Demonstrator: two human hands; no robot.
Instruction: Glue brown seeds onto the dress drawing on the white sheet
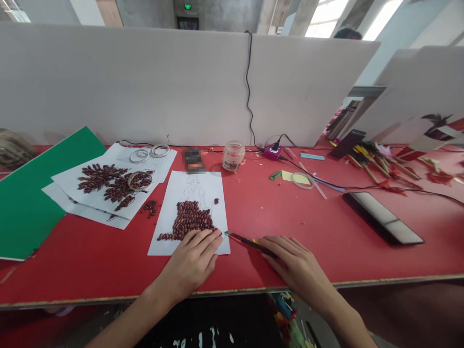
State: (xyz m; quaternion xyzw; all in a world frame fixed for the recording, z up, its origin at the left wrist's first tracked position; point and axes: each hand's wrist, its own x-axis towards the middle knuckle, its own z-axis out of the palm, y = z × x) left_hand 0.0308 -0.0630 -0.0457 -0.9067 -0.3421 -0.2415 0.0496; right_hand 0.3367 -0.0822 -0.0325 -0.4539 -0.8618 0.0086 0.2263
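A white sheet (pixel 170 241) with a pencil figure drawing lies on the red table (pixel 108 270). Several brown seeds (pixel 190 217) are stuck over the figure's skirt. My left hand (pixel 194 258) rests flat on the sheet's lower right part, fingers stretched toward the seeds. My right hand (pixel 293 263) lies on the table and grips a utility knife (pixel 246 240). The blade tip points left at the sheet's right edge, close to my left fingertips.
More white sheets with seed patterns (pixel 108 186) and tape rings (pixel 139 155) lie at the left beside a green board (pixel 29 203). A glass jar (pixel 233 155), cables, a pink adapter (pixel 272 152), a phone (pixel 384 217) and craft scraps (pixel 380 164) sit further back. Grey partitions (pixel 145 82) stand behind.
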